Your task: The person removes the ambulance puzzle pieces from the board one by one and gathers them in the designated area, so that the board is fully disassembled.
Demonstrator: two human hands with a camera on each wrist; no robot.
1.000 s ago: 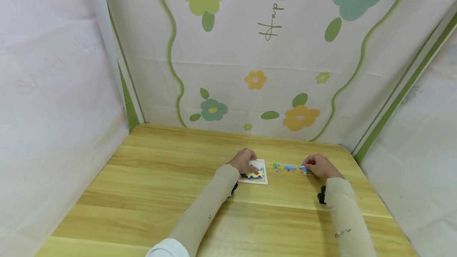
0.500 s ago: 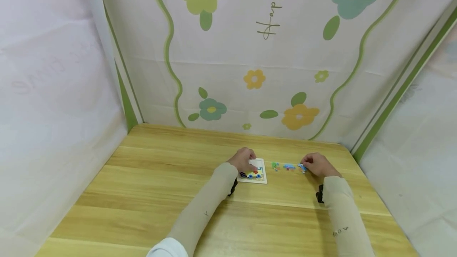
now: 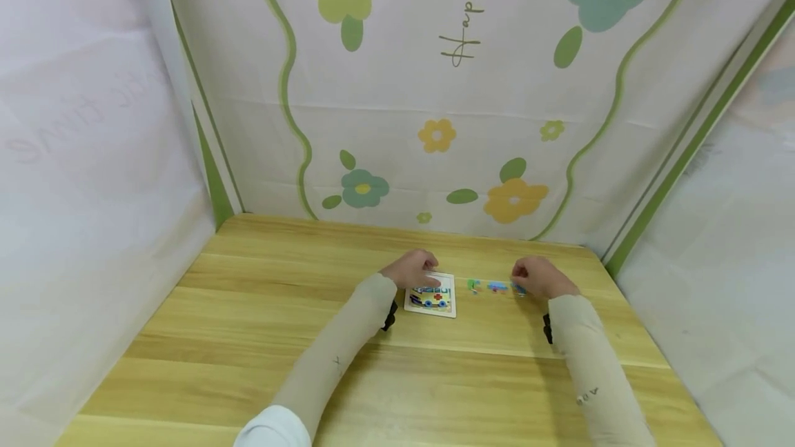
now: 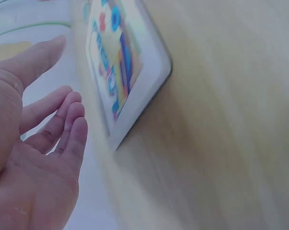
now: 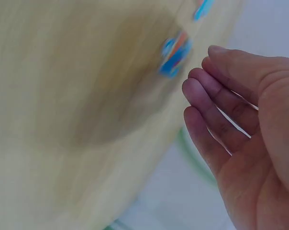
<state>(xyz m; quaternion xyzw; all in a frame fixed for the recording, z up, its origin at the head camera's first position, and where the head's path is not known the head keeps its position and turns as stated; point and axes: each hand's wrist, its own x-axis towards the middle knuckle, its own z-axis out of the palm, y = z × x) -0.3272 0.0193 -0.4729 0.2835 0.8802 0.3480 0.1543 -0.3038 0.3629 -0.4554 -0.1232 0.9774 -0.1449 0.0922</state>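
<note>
My left hand [image 3: 415,269] is over the upper left part of a small white-framed jigsaw puzzle [image 3: 452,296] with a picture of a vehicle bearing a red cross. In the left wrist view the hand [image 4: 39,139] appears apart from the puzzle's frame [image 4: 154,72], its fingers loosely bent and holding nothing. At the right end of a row of loose pieces, my right hand [image 3: 542,277] hovers by a blue and orange puzzle piece [image 5: 175,53]. The right wrist view shows that hand's fingers [image 5: 202,91] loosely bent, with a gap between them and the piece.
Between the puzzle and my right hand lie a green puzzle piece [image 3: 473,285] and a blue one [image 3: 497,287]. The wooden table [image 3: 397,378] meets a flower-printed cloth [image 3: 385,123] at the back. White cloth walls [image 3: 93,192] stand on both sides.
My left hand has risen off the puzzle, and more of its picture shows. The right hand's fingers have shifted slightly over the end piece. The head view has also moved a little.
</note>
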